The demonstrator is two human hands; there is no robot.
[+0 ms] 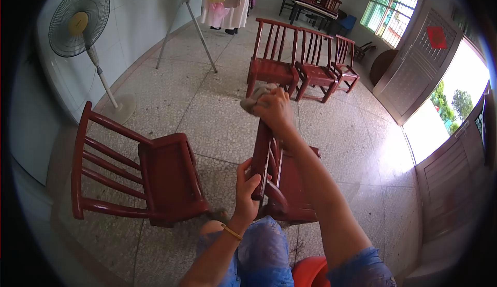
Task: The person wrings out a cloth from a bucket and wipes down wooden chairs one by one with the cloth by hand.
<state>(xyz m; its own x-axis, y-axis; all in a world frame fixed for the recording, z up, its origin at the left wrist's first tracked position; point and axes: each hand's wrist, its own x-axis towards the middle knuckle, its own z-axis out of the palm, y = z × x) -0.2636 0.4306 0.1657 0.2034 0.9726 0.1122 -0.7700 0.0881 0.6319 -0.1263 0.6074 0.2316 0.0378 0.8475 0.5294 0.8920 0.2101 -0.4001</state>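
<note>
Right in front of me stands a dark red wooden chair [295,183], its top rail pointing up toward me. My left hand [247,189] grips the near end of that rail, thumb on one side and fingers on the other. At the rail's far end, my right hand [276,110] is closed on a greyish cloth [253,99], which is bunched under the fingers and touches the wood. To the left is a second red wooden chair [168,175] with a slatted back, apart from both hands.
A red bucket [310,271] sits by my knees. Three similar chairs [274,69] stand in a row ahead. A standing fan [80,23] is at left, near a metal clothes rack [189,7]. At right, a door [419,62] stands ajar onto daylight.
</note>
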